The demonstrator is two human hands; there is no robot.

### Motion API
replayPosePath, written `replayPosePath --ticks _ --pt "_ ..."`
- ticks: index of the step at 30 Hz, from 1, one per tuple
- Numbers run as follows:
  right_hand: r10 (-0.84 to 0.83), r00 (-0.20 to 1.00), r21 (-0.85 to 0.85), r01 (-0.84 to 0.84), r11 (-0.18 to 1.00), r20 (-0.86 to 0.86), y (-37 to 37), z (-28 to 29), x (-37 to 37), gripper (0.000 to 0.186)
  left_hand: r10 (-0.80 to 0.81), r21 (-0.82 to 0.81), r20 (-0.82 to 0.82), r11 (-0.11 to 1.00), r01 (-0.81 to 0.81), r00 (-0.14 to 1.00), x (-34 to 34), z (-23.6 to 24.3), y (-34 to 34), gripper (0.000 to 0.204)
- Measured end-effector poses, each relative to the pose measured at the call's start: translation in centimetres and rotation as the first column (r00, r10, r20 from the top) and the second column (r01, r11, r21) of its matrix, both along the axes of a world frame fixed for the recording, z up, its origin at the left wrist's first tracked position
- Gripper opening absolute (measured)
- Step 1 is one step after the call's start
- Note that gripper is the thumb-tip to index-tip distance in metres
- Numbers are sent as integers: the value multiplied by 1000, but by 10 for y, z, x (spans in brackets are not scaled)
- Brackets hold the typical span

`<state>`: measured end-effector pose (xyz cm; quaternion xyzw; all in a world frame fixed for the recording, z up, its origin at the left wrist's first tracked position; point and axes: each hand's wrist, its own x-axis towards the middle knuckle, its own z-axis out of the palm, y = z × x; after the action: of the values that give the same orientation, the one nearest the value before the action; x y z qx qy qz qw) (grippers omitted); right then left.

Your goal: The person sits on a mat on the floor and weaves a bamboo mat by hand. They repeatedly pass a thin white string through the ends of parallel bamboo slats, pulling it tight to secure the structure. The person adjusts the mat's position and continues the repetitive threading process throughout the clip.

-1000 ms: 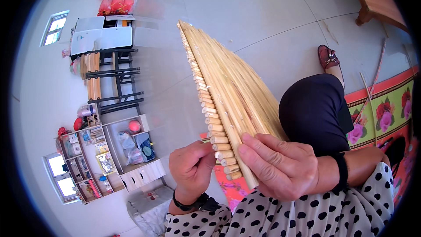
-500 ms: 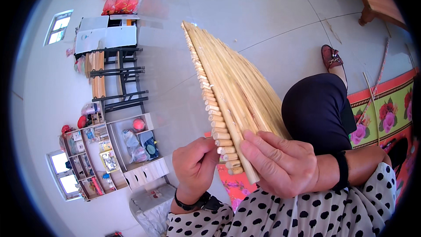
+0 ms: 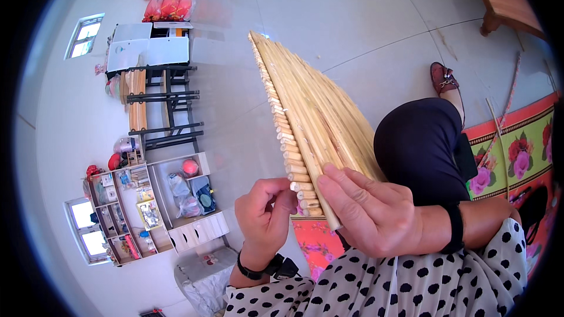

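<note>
Overall, a pale tiled floor [image 3: 341, 17] forms the background. A compartmented shelf unit [image 3: 200, 232] stands at the left of the view. A red and green floral mat [image 3: 521, 161] lies at the right; a red patterned section also shows below the near end of the panel. The panel of straw-coloured stalks [image 3: 329, 117] is located at centre, slanting away from the hands, beside the bent, dark-clothed knee [image 3: 417, 147]. Along its left margin runs a long edge rod [image 3: 304, 149]. Right hand [image 3: 376, 211]: gripping the near end of the panel, fingers laid over the edge rod. Left hand [image 3: 264, 217]: fingers curled, thumb and forefinger at the stub ends [image 3: 294, 162] projecting from the margin; whether they pinch anything cannot be told.
</note>
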<state>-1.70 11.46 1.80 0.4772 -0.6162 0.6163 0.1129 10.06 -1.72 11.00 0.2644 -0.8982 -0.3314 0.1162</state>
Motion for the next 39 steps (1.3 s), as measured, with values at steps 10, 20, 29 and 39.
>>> replayPosePath --ticks 10,20,29,39 --pt "-14 998 18 15 1000 -55 3 -1 -4 45 32 0 -2 999 -32 999 -11 0 7 2" --pt "32 997 29 -30 999 -71 2 0 -1 45 171 -20 -27 985 -171 985 -22 -4 17 20" --pt "24 995 47 -19 999 -94 4 -2 4 44 270 197 -91 948 -248 959 -25 0 29 31" --pt "49 998 39 -48 998 -28 -3 -5 13 48 -24 77 -133 996 35 991 -3 -9 14 26"
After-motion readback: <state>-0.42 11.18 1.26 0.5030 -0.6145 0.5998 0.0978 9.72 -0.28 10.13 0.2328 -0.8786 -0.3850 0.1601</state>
